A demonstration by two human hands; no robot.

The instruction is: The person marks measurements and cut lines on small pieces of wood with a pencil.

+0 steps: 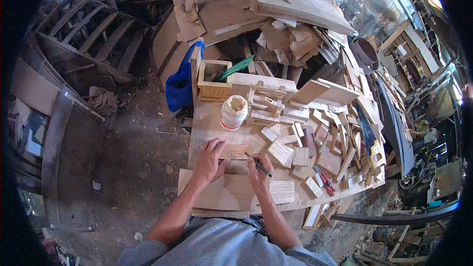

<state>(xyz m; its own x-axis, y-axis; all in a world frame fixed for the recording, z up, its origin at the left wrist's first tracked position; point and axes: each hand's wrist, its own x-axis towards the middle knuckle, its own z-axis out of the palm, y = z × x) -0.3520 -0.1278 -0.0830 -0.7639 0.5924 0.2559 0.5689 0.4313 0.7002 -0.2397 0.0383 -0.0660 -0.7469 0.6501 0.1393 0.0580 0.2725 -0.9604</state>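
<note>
A small pale wooden block (pixel 235 149) with dark line drawing on its face lies near the front of the workbench (pixel 203 125). At the block's left end, my left hand (pixel 211 159) grips it, with fingers over the top and the thumb below. A dark pen (pixel 264 169) is pinched in my right hand (pixel 258 173), its tip close to the block's right end by the drawn lines. Under my wrists lies a wide wooden board (pixel 226 191). Just behind the block stands a white jar (pixel 233 113) with a red band.
Offcuts (pixel 282 152) crowd the bench's right side, with red-handled pliers (pixel 325 181) and a handsaw (pixel 368 135) among them. Behind the jar are a wooden box (pixel 214 81) and a wooden jig (pixel 266 101). A blue bag (pixel 181 83) hangs at the left edge.
</note>
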